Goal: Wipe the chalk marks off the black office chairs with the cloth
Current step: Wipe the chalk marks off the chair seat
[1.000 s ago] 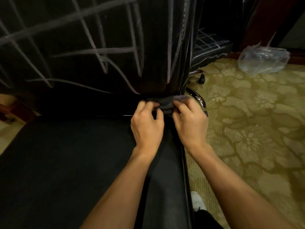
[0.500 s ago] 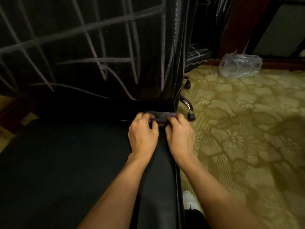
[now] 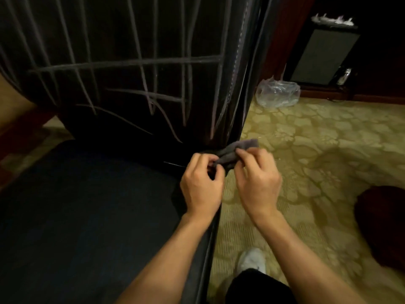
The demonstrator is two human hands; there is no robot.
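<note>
Black upholstery fills the left of the view: the office chair (image 3: 92, 216), with its seat spread low and its backrest standing upright behind it. Pale chalk marks (image 3: 140, 62) cross the backrest in long vertical strokes and a few level ones, thinning out toward the seat. Right of the chair lies a yellow-green floral carpet (image 3: 317, 154). Beyond the chair's right edge, at the far side of the carpet, a crumpled clear plastic bag (image 3: 278, 93) lies near a dark cabinet with a grey panel (image 3: 322, 55). A dark red rounded shape (image 3: 383, 224) sits well to the right of the chair; what it is cannot be told.

At the chair's right rear corner, where seat meets backrest, both hands hold a small grey cloth (image 3: 235, 151) between them. The left hand (image 3: 201, 185) hangs over the seat edge, its grip a pinch of thumb and curled fingers on the cloth's near end. The right hand (image 3: 258, 183), just off the chair above the carpet, pinches the cloth with bent fingertips, and the cloth's free end sticks out past them to the right. Below the hands, beside the seat edge, a white shoe (image 3: 252, 260) rests on the carpet.
</note>
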